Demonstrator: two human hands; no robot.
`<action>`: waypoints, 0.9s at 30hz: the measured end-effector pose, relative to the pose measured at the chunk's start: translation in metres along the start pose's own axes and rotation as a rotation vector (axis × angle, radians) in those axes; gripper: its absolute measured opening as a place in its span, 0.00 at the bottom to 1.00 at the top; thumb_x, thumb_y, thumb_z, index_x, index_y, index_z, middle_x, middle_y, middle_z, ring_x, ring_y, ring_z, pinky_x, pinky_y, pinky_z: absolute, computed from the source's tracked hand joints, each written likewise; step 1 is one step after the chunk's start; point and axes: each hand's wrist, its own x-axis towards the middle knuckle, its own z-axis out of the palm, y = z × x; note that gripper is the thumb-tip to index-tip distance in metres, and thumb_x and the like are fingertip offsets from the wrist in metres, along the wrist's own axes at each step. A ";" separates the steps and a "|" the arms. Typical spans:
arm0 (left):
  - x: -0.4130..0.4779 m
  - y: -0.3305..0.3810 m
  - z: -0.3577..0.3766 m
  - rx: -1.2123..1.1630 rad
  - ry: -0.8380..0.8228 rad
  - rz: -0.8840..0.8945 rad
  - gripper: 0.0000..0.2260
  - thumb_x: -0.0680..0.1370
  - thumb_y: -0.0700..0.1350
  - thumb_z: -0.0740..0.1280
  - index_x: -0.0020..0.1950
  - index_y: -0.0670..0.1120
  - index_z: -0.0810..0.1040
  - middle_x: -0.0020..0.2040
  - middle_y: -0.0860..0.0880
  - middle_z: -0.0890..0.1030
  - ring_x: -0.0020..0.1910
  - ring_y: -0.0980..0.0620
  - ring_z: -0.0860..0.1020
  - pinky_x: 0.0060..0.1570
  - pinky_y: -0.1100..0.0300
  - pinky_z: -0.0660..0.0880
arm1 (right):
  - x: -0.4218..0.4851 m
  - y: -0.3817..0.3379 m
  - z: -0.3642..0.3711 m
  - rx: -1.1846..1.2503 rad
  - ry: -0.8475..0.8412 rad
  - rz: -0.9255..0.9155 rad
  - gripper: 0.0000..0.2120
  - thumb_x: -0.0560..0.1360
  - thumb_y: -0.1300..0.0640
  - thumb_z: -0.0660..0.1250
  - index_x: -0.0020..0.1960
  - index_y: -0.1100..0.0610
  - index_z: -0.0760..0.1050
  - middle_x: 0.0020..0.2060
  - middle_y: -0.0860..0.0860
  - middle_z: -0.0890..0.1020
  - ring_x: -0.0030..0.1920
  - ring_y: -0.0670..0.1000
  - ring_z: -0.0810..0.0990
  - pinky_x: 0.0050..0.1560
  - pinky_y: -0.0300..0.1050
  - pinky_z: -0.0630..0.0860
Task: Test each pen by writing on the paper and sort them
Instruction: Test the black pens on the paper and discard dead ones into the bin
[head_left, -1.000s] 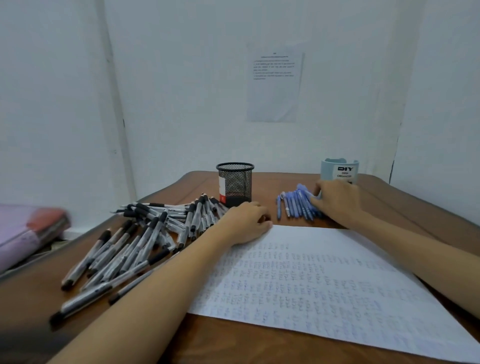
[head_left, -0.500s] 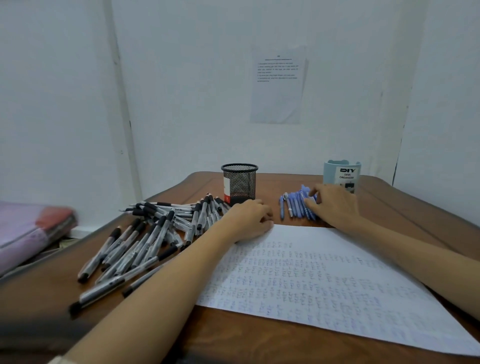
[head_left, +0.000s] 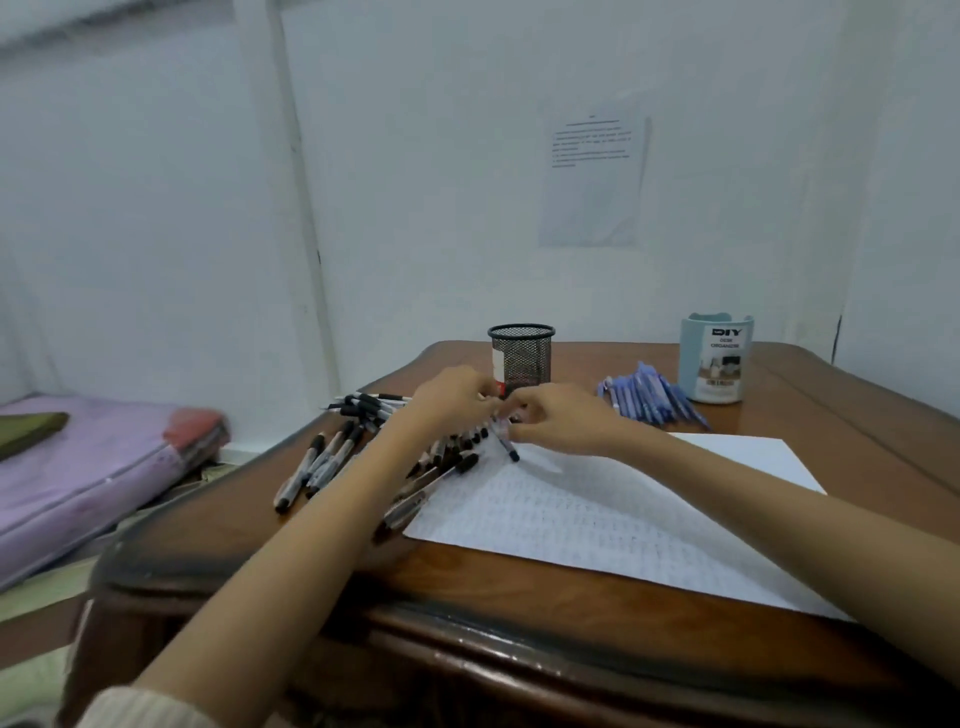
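A pile of black-capped pens (head_left: 337, 457) lies left of the white paper (head_left: 613, 514), which is covered in small handwriting. Beyond the sheet's far edge lies a row of blue pens (head_left: 649, 397). My left hand (head_left: 452, 400) and my right hand (head_left: 556, 421) meet above the near end of the black pile. Between them they hold one black-capped pen (head_left: 506, 441), its dark tip pointing down at the paper's far left corner. Both hands have curled fingers on this pen.
A black mesh pen cup (head_left: 521, 358) stands behind my hands. At the back right, next to the blue pens, stands a pale blue desk organizer (head_left: 716, 364). The wooden table (head_left: 519, 597) has a raised rim. Left of it lies a purple mattress (head_left: 88, 467).
My right hand left the blue pens and moved left to meet my left hand. Together they lifted one black-capped pen from the pile. The camera view shifted left.
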 end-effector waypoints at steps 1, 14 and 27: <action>-0.008 -0.005 0.000 0.003 -0.015 -0.001 0.12 0.79 0.48 0.60 0.58 0.46 0.78 0.56 0.46 0.78 0.53 0.48 0.75 0.52 0.54 0.72 | 0.000 -0.004 0.005 -0.009 -0.061 -0.025 0.16 0.78 0.47 0.62 0.64 0.48 0.74 0.49 0.48 0.79 0.51 0.49 0.75 0.49 0.46 0.71; -0.042 -0.016 0.025 0.034 0.039 0.008 0.16 0.81 0.46 0.54 0.67 0.46 0.71 0.69 0.47 0.69 0.68 0.48 0.65 0.64 0.50 0.67 | -0.014 0.009 0.014 0.073 0.151 0.102 0.09 0.71 0.63 0.70 0.52 0.58 0.76 0.41 0.48 0.75 0.42 0.48 0.74 0.37 0.36 0.70; -0.034 -0.003 0.024 0.110 0.019 0.071 0.16 0.82 0.45 0.53 0.67 0.47 0.71 0.68 0.47 0.69 0.65 0.48 0.68 0.61 0.54 0.67 | -0.050 0.074 -0.063 0.967 0.630 0.351 0.05 0.81 0.59 0.57 0.48 0.56 0.70 0.28 0.48 0.81 0.22 0.41 0.76 0.21 0.33 0.71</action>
